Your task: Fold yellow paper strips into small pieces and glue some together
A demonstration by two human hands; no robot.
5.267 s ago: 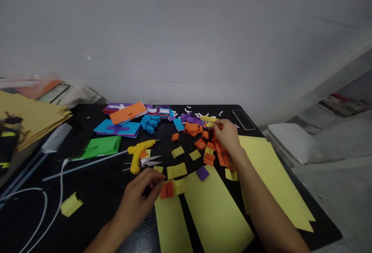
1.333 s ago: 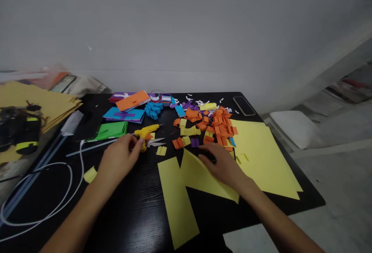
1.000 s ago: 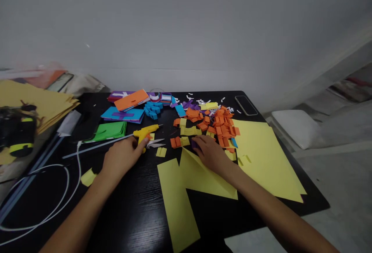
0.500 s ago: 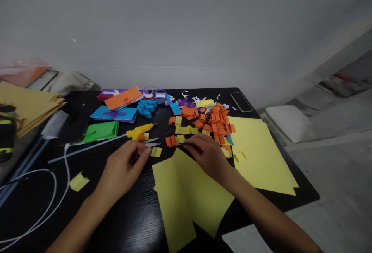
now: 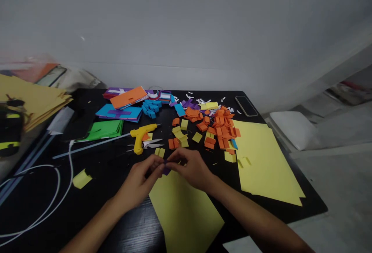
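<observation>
**Head view: both hands meet on a small purple piece**

Head view shows the left hand [image 5: 139,177] and the right hand [image 5: 193,169] drawn together at the middle of the black table [image 5: 116,214]. Their fingertips are closed in a narrow pinch on a small purple paper piece [image 5: 166,170]. The piece sits between the two hands, just above the far edge of the yellow sheet [image 5: 186,210] that lies under the wrists.

Half a second ago the hands were apart. The left one was by the scissors [image 5: 151,143] and the yellow glue gun [image 5: 141,135], and the right one lay flat at the top of the yellow sheet, beside the scraps. Now the glue gun and scissors lie free, just beyond the left fingers, with no hand on them. The purple piece no longer lies among the scraps and is held up off the table.

By the look of it, the work has passed from reaching about the table to close fingertip handling of this one piece. How the piece is folded or turned is too small to tell.

Around the hands:
- The heap of orange pieces [image 5: 221,131] sits beyond the right hand, with small yellow pieces [image 5: 181,138] mixed in.
- A large yellow sheet [image 5: 264,164] lies to the right.
- A phone [image 5: 246,105] rests at the far right edge.
- Blue pieces [image 5: 151,108] and green paper [image 5: 106,128] lie at the far left.
- A white cable [image 5: 62,191] loops near the left forearm.
</observation>
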